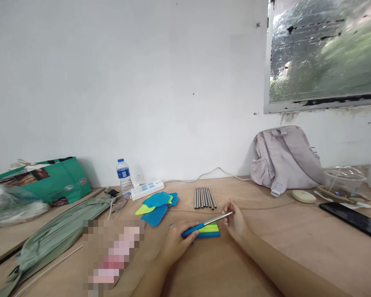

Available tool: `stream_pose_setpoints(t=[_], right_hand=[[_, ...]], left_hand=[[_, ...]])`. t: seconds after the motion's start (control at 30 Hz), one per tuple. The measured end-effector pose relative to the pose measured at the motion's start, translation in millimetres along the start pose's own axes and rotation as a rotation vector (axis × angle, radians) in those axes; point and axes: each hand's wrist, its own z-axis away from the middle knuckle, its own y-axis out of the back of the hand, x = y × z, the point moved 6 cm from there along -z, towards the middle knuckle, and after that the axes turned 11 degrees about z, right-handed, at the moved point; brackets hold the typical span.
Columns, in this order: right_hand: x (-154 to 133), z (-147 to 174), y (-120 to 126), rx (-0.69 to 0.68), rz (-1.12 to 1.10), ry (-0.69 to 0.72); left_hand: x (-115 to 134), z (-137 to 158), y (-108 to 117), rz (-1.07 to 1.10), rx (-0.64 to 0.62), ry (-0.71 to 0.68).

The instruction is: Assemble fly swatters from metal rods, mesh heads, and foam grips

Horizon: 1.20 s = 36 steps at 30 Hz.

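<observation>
Blue sleeve point(193, 229) clasped in my left grip point(177, 240), metal tube point(218, 218) pinched in my right grip point(235, 221); loose tubes point(205, 199) at twelve o'clock.

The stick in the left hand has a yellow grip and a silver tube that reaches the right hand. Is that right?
Not quite: in the head view, the grip in the left hand is blue, not yellow. The silver tube does reach the right hand.
</observation>
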Motion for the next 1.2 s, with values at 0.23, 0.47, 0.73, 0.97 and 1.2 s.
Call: stream_pose_setpoints(t=[0.23, 0.47, 0.73, 0.97, 1.2], right_hand=[[1, 11, -15, 0.042, -0.342, -0.079], [-6, 19, -24, -0.114, -0.278, 0.034], [10, 18, -15, 0.028, -0.314, 0.028], [27, 25, -10, 0.133, -0.353, 0.014], [34, 30, -10, 0.183, -0.42, -0.031]], left_hand=[[11, 0, -12, -0.016, 0.005, -0.035], [26, 3, -18, -0.006, 0.105, -0.054], [37, 5, -28, -0.069, 0.043, -0.144], [34, 9, -40, -0.157, -0.01, -0.183], [39, 12, -45, -0.244, -0.03, -0.22]])
